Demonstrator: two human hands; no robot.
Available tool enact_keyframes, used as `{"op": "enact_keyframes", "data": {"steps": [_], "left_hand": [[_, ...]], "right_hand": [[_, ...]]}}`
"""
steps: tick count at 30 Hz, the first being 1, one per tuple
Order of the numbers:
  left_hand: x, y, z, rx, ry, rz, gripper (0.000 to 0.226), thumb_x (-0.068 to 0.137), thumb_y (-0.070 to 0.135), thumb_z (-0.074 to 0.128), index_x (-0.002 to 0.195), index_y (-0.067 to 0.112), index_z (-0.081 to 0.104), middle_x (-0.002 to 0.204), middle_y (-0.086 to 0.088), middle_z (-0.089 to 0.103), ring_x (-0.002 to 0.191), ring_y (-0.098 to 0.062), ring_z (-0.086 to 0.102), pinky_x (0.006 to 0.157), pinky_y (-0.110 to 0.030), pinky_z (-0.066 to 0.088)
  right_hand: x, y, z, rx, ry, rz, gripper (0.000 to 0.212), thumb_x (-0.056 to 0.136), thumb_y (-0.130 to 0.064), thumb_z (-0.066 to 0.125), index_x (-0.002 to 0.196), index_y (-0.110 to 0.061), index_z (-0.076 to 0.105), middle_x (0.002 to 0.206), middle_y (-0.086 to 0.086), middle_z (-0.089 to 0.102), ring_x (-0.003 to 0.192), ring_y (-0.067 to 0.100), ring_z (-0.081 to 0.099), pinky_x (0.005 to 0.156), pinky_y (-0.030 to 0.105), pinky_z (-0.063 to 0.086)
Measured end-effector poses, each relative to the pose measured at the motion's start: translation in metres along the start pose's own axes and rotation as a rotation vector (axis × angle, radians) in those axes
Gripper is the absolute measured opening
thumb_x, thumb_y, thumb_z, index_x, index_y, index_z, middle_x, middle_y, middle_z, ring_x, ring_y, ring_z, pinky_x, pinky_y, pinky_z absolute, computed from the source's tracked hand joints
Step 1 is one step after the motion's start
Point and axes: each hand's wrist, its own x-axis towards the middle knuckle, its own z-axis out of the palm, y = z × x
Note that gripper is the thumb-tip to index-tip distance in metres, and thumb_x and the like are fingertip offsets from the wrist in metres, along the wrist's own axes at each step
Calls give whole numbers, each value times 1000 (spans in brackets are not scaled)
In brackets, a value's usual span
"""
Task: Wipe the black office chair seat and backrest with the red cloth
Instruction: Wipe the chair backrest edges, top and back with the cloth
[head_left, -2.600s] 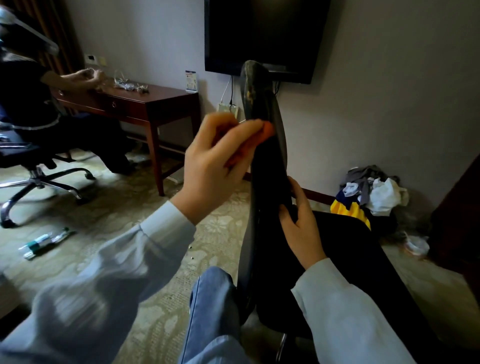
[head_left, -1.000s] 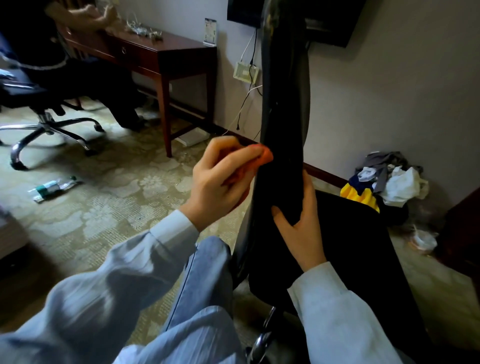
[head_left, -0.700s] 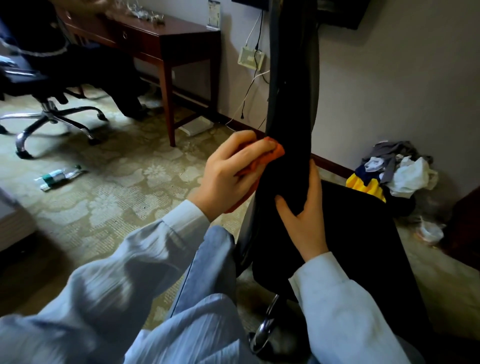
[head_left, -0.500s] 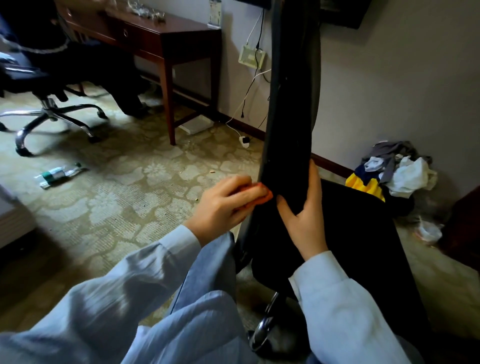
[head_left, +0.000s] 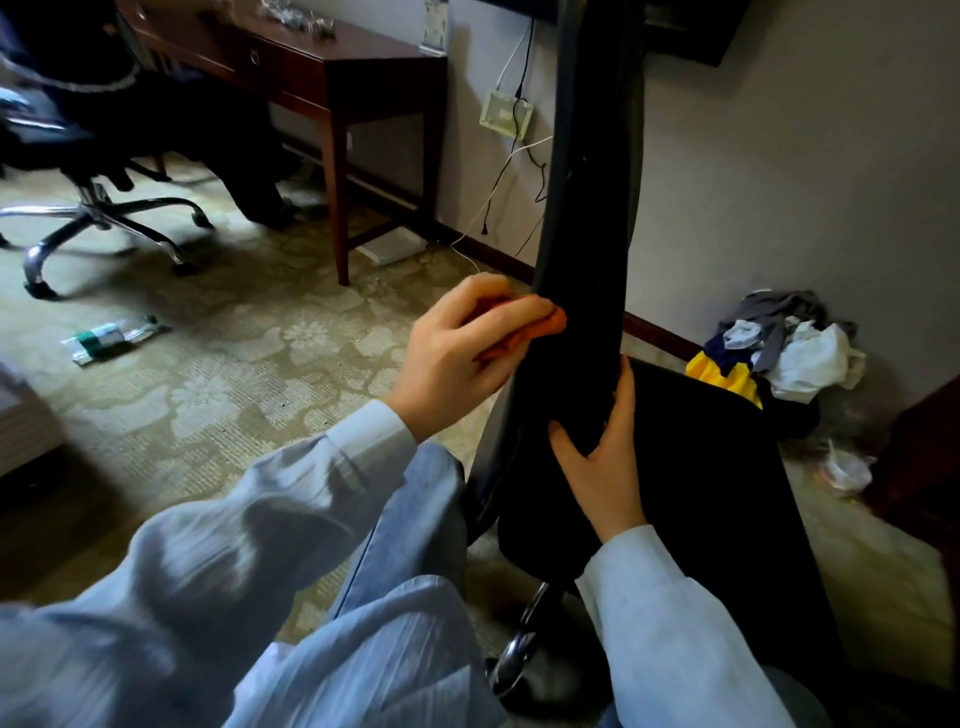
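My left hand (head_left: 457, 353) pinches the cloth (head_left: 537, 332) against the backrest (head_left: 592, 208) edge at centre frame. My right hand (head_left: 602, 457) grips lower. Risk: the thin pinch slips off.

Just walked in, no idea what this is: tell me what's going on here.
A person is wiping a black office chair. The left hand holds a red cloth against the edge of the backrest. The right hand grips the backrest lower down, just above the seat, steadying it.

Left hand (head_left: 457, 353) presses red cloth (head_left: 535, 332) against backrest (head_left: 587, 208); right hand (head_left: 602, 462) grips it.
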Motion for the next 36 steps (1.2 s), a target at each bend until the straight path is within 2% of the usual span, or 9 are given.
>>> {"op": "enact_keyframes", "data": {"steps": [3, 7, 13, 15, 17, 22, 28, 32, 36], "left_hand": [[-8, -2, 5, 0, 11, -26, 29, 86, 2, 64, 112, 15, 59, 106, -4, 48, 87, -16, 58, 77, -24, 50], [-40, -7, 8, 70, -44, -35, 33, 83, 3, 70, 111, 19, 62, 105, -2, 52, 82, -20, 62, 72, -31, 52], [-106, -20, -6, 244, -422, 95, 28, 93, 22, 58, 120, 32, 56, 113, 4, 52, 74, -22, 56, 56, -34, 50], [-114, -20, -11, 265, -501, 112, 27, 94, 26, 54, 120, 33, 55, 112, 6, 51, 75, -20, 56, 54, -32, 49], [-108, -16, -12, 223, -454, 83, 25, 94, 26, 56, 119, 30, 56, 109, 4, 52, 78, -20, 60, 60, -32, 51], [-64, -1, 0, 77, -43, -96, 27, 88, 6, 67, 111, 18, 60, 108, -7, 47, 86, -26, 64, 71, -39, 53], [-43, -4, 15, 150, -90, 28, 27, 87, 8, 69, 111, 19, 61, 108, -11, 58, 86, -30, 67, 68, -40, 55], [-53, -5, 14, 223, -70, 74, 28, 85, 11, 72, 109, 19, 62, 108, -5, 55, 80, -28, 66, 65, -37, 54], [-74, -6, 14, 234, -148, 51, 26, 87, 16, 69, 111, 24, 62, 110, 1, 56, 80, -25, 65, 65, -36, 54]], "right_hand": [[-3, -1, 2, -19, 8, 15, 87, 83, -17, 68, 145, -38, 11, 153, -2, 24, 138, 7, 22, 111, 32, 27], [-3, 3, 5, 21, 4, 31, 89, 82, -20, 69, 141, -49, 9, 153, -1, 24, 141, 14, 24, 113, 44, 30], [-6, 9, 7, -19, 12, -5, 91, 81, -14, 71, 141, -41, 8, 154, 3, 22, 142, 13, 21, 116, 39, 25], [-10, 11, 7, -35, 9, -4, 92, 82, -14, 71, 138, -46, 4, 154, 3, 21, 142, 14, 20, 116, 39, 25], [-13, 14, 8, -32, 11, -8, 93, 82, -14, 71, 134, -53, 4, 154, 4, 21, 142, 16, 21, 115, 42, 26], [-14, 13, 11, -22, 19, 22, 101, 81, -17, 71, 128, -67, -3, 155, -1, 20, 143, 16, 20, 114, 48, 28], [-17, 9, 7, 31, -16, 3, 100, 81, -22, 71, 117, -78, -3, 152, -6, 23, 140, 13, 24, 111, 39, 32], [-14, 10, 3, 29, -51, -16, 93, 84, -14, 68, 130, -62, 2, 152, -6, 23, 140, 9, 23, 107, 26, 28], [-13, 18, 5, 50, -48, -17, 90, 84, -13, 67, 132, -58, 5, 152, -1, 24, 141, 10, 24, 114, 37, 29]]}}
